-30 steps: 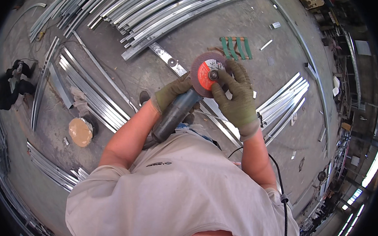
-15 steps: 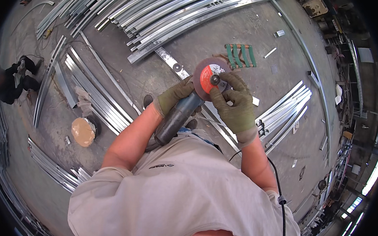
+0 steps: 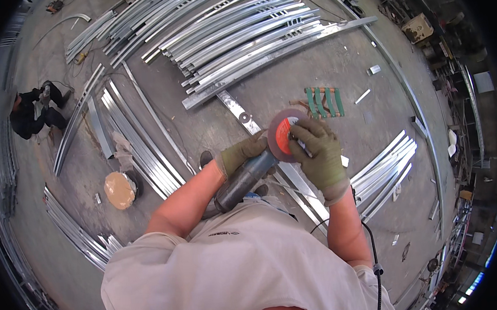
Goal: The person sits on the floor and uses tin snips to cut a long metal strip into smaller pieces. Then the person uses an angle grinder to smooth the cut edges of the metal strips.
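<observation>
An angle grinder (image 3: 240,185) with a dark, bluish body lies slantwise in front of my shirt. A thin cutting disc (image 3: 277,143), red-and-white in the middle with a brownish rim, faces up on its head. My left hand (image 3: 245,153), in an olive work glove, is closed round the grinder near the head, beside the disc. My right hand (image 3: 322,160), gloved alike, has its fingers bent and pinched over the disc's centre, at the dark flange nut, which they now mostly hide. Just beyond the disc, a small dark ring (image 3: 244,117) rests on a flat steel bar (image 3: 231,103).
Long steel profiles (image 3: 240,40) lie stacked ahead; more bundles lie at left (image 3: 138,139) and right (image 3: 389,171). A small stool with green straps (image 3: 325,102) stands beyond the disc. A round brown-topped seat (image 3: 119,190) is at left. Farther left, a person (image 3: 35,112) crouches. A black cable (image 3: 375,250) runs by my right arm.
The view has tilted, so the floor things sit lower in it. My right fingers have turned further over the disc's centre, covering the nut. My left hand keeps its hold.
</observation>
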